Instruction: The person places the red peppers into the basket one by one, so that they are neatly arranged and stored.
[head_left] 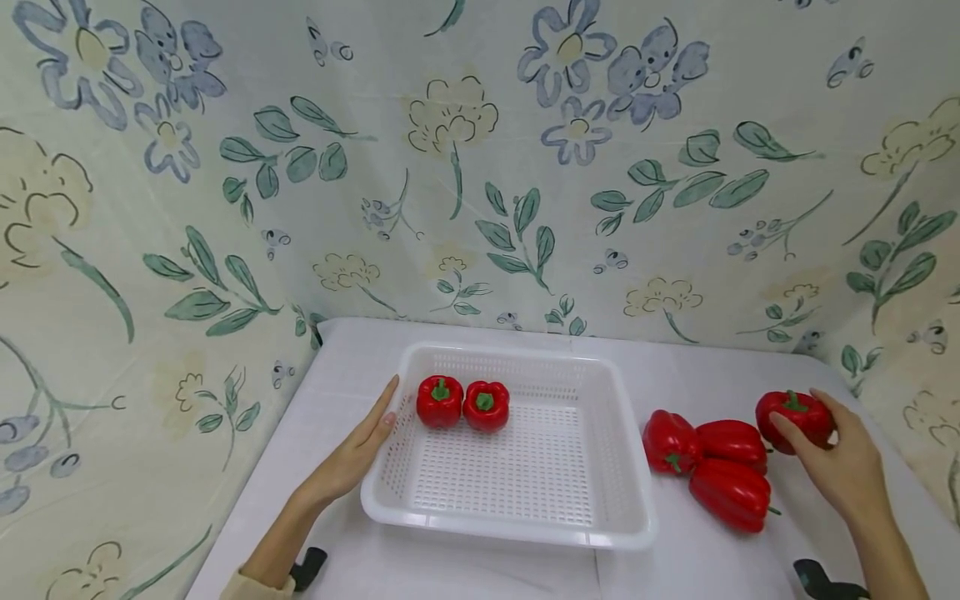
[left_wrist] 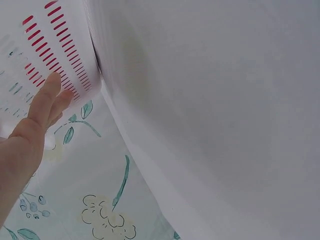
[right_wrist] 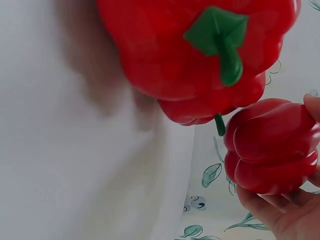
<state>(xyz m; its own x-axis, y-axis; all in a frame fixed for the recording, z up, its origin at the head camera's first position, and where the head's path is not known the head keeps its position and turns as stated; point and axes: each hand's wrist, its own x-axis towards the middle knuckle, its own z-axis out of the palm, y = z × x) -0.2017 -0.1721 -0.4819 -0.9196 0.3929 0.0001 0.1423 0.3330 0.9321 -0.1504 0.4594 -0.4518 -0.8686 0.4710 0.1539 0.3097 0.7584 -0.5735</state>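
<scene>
In the head view my right hand [head_left: 846,454] grips a red bell pepper [head_left: 793,419] with a green stem, thumb on the near side and fingers behind. The right wrist view shows that same bell pepper [right_wrist: 272,145] between the thumb and fingers of my right hand [right_wrist: 295,217]. My left hand [head_left: 352,454] rests with straight fingers against the left wall of a white plastic basket [head_left: 510,533]. Two red bell peppers [head_left: 439,402] stand side by side, stems up, in its back left part. Through the slotted wall, red shows near my left hand [left_wrist: 37,125].
Three more red bell peppers [head_left: 726,492] lie clustered between the basket and my right hand. Everything stands on a white-covered table [head_left: 480,575]. A flowered cloth [head_left: 480,208] hangs behind and at the sides. A dark strap piece [head_left: 309,568] shows by each wrist.
</scene>
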